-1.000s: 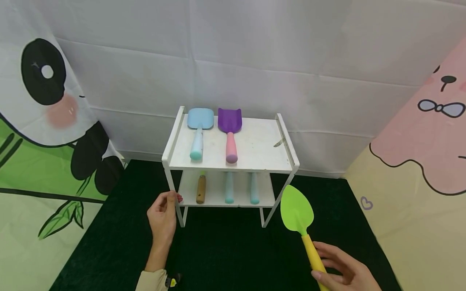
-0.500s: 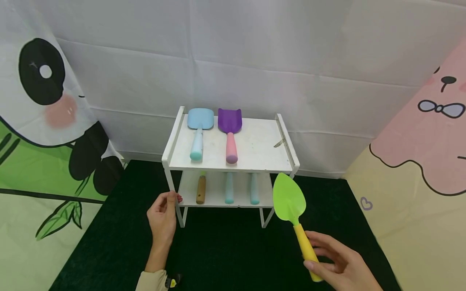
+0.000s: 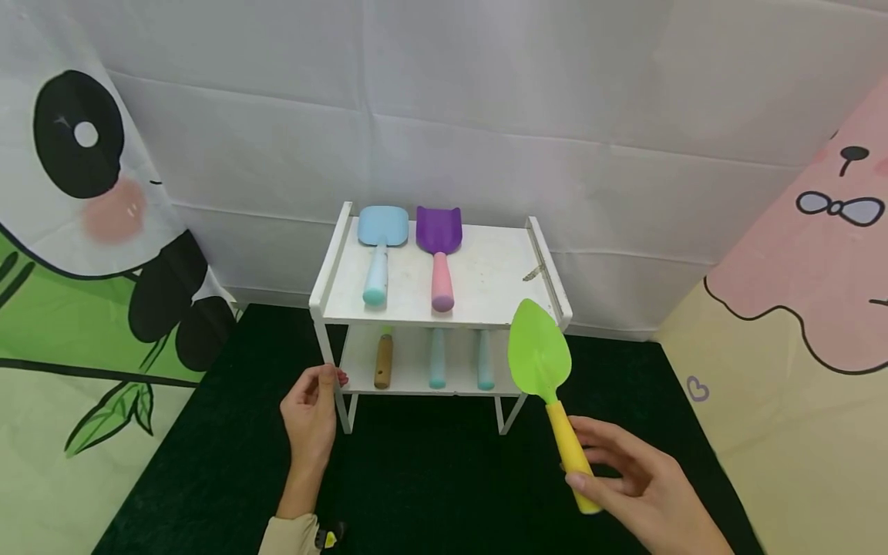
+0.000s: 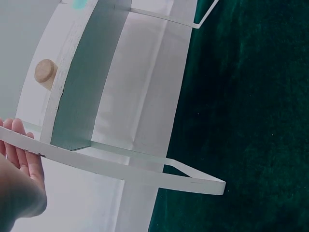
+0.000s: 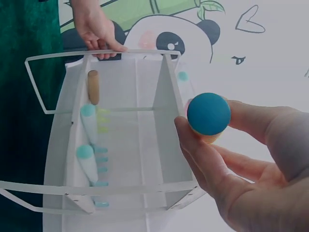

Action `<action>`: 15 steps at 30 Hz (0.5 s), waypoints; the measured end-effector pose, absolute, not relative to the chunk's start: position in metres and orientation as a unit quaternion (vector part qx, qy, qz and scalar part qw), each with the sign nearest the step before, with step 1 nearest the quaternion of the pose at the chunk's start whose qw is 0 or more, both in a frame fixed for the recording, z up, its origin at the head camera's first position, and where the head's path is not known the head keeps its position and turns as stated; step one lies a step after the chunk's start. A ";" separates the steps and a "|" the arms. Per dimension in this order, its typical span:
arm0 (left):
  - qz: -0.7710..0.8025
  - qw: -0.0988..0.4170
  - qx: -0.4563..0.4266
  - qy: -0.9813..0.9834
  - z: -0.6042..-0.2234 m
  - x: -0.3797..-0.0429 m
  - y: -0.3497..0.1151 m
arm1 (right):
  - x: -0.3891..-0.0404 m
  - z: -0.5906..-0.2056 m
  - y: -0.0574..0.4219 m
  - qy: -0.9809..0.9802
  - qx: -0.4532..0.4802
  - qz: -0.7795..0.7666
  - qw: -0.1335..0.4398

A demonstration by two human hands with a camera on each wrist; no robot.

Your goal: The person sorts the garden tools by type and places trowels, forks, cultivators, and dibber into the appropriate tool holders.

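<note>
My right hand (image 3: 627, 478) pinches the yellow handle of a hand trowel (image 3: 539, 354) between thumb and fingers, its green blade pointing up and left. In the head view the blade overlaps the right front corner of a white two-tier shelf (image 3: 499, 270). The right wrist view shows the handle's blue end (image 5: 208, 114). My left hand (image 3: 310, 416) grips the left front leg of the shelf, fingers curled round it. On the top tier lie a light blue shovel (image 3: 383, 226) and, to its right, a purple scoop (image 3: 439, 231) with a pink handle.
The lower tier bears a wooden-handled tool (image 3: 383, 362) and two tools with light blue handles (image 3: 437, 358); blue and green tines (image 5: 101, 169) show there. Dark green carpet (image 3: 430, 478) lies below. Behind the shelf hangs a white cloth wall (image 3: 486, 100), with printed cloths at both sides.
The trowel in my right hand has moved up and left, from beside the shelf to overlapping its right front corner. My left hand has stayed on the leg.
</note>
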State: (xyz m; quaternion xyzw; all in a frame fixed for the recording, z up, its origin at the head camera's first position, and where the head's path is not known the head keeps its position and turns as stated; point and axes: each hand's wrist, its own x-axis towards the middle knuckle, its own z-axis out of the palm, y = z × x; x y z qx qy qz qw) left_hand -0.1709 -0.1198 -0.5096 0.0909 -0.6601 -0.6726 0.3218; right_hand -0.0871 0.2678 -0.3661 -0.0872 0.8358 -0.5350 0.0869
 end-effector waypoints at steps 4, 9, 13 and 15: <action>-0.673 0.323 0.090 -0.659 -0.510 -0.171 -0.120 | -0.091 -0.359 0.262 0.840 -0.098 -0.531 0.056; -0.673 0.319 0.093 -0.660 -0.510 -0.172 -0.121 | -0.100 -0.354 0.258 0.833 -0.179 -0.524 -0.001; -0.677 0.318 0.091 -0.658 -0.511 -0.172 -0.121 | -0.109 -0.349 0.256 0.826 -0.224 -0.517 -0.025; -0.676 0.320 0.088 -0.657 -0.511 -0.172 -0.121 | -0.113 -0.348 0.254 0.824 -0.236 -0.514 -0.034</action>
